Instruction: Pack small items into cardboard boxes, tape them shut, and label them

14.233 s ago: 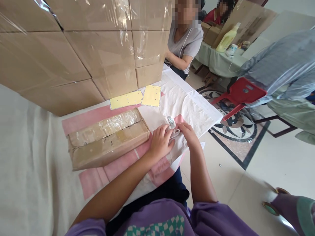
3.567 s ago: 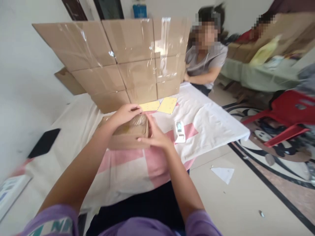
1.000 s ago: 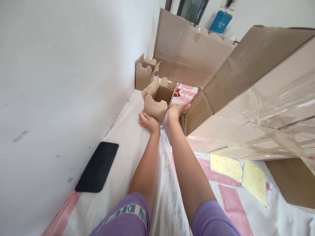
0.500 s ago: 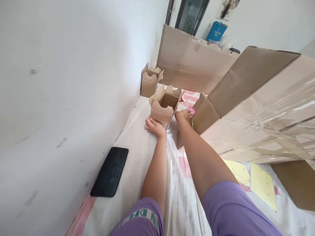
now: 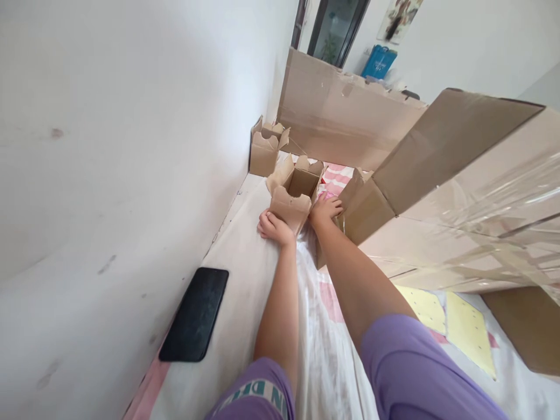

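Observation:
An open-topped small cardboard box (image 5: 290,209), its flaps cut with round notches, stands on the white cloth before me. My left hand (image 5: 275,227) is closed around its near left lower corner, with the fingertips partly hidden. On the box's right side is my right hand (image 5: 325,209), its fingers bent over a small pink object (image 5: 326,195) that shows just behind the knuckles. Most of that object is hidden, so its kind is unclear. A second notched cardboard box (image 5: 264,154) stands farther back against the wall.
A black phone (image 5: 195,315) lies by the white wall (image 5: 109,175) at left. Large taped cardboard boxes (image 5: 472,233) rise on the right, and a cardboard panel (image 5: 345,111) crosses the back. Yellow sheets (image 5: 470,326) lie low at right. A blue bag (image 5: 378,62) is beyond the panel.
My right hand has turned and drawn in toward the small box, and the pink object has shifted left with it. My left hand stays at the box's corner.

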`<move>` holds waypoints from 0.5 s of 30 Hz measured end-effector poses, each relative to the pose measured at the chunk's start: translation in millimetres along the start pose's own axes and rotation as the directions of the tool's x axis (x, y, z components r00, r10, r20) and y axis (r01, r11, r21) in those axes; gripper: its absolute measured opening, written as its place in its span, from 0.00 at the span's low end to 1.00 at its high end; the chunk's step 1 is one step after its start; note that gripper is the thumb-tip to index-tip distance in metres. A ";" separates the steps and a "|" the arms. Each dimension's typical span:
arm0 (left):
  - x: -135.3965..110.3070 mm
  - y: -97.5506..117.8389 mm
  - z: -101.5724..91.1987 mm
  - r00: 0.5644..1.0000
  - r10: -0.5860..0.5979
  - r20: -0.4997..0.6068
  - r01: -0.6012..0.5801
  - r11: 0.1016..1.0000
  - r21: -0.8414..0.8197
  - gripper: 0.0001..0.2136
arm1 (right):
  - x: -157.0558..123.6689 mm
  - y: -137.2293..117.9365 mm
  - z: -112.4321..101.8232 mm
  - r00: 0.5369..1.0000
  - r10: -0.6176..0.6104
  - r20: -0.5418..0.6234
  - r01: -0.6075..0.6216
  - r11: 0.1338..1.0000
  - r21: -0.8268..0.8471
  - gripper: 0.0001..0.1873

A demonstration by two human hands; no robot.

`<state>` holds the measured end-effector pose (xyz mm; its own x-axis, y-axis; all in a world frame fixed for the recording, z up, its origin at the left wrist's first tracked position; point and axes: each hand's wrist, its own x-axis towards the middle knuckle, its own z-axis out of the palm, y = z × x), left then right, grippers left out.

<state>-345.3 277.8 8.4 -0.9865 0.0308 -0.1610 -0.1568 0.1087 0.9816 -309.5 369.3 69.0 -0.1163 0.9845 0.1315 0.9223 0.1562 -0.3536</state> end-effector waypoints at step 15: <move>36.0 6.1 -30.0 0.987 -0.043 -0.152 0.029 0.995 -0.092 0.32 | -89.0 37.7 6.1 0.987 -0.158 -0.034 0.149 0.805 0.574 0.43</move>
<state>-383.2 249.8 11.6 -0.9747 -0.1253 -0.1853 -0.1890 0.0179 0.9818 -266.6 288.1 38.2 -0.2477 0.9441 0.2174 0.5137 0.3182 -0.7968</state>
